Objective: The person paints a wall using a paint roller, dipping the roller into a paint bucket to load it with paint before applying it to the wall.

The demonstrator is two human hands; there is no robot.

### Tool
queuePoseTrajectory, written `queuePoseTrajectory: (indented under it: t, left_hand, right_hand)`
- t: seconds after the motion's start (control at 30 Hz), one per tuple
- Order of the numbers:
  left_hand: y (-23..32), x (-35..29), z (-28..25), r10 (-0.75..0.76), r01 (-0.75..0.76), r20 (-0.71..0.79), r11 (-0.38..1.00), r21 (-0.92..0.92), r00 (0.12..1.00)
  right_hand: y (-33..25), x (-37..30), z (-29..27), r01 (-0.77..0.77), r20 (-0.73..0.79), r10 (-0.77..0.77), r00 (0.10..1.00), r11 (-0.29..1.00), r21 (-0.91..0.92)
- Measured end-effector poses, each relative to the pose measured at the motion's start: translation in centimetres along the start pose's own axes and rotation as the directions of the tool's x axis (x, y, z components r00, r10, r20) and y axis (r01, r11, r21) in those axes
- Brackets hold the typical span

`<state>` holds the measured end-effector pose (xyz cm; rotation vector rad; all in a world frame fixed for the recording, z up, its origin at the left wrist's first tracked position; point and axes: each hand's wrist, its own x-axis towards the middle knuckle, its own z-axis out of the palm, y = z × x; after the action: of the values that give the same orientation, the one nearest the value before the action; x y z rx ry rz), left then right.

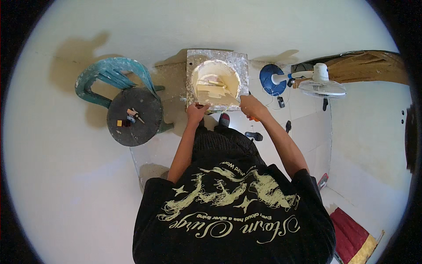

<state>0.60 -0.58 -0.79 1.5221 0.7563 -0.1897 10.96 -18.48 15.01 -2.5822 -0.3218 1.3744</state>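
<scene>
A round bucket [196, 72] with cream-coated walls stands in front of me, holding pale paste. My left hand [196, 113] is closed at the near edge of a wide flat scraper [211, 93], whose blade is smeared with the same paste and lies over the bucket's near side. From the right, my right hand [253, 108] is wrapped round a putty knife; a bit of its orange handle [252, 119] shows below the fingers. The knife's blade [231, 100] meets the scraper near its right end. Fingers hide most of both handles.
Under the bucket is a paint-splattered stand [217, 54]. To the left, a worn green chair [83, 83] has small items on its dark seat [134, 99]. A white and blue fan [323, 83] stands right, its cable on the floor. Slippers [254, 136] lie near my feet.
</scene>
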Motion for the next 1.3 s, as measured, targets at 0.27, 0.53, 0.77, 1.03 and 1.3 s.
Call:
queuePoseTrajectory:
  t: [0.27,0.53,0.77,1.03,1.3]
  left_hand:
    - [-0.6,0.1,-0.1,0.016,-0.015,0.02,1.0,-0.017,1.0]
    - [-1.3,0.6,-0.1,-0.006,0.008,0.038,0.999,-0.043,0.999]
    - [-1.9,0.9,-0.6,0.012,-0.011,0.027,1.0,-0.027,1.0]
    - [-0.5,-0.1,-0.3,0.004,-0.004,0.023,1.0,-0.008,1.0]
    - [-2.9,1.1,-0.5,0.076,-0.072,0.046,0.993,-0.097,0.996]
  right_hand:
    - [0.9,-0.5,3.9,0.135,-0.324,-0.225,0.919,0.951,-0.278]
    - [0.1,0.0,4.2,0.033,-0.306,-0.114,0.945,0.966,-0.257]
    - [-0.4,1.2,4.4,0.084,-0.35,-0.17,0.921,0.965,-0.247]
    - [0.2,0.5,4.5,0.074,-0.322,-0.158,0.934,0.963,-0.258]
    - [2.6,0.5,4.2,0.077,-0.338,-0.137,0.931,0.979,-0.186]
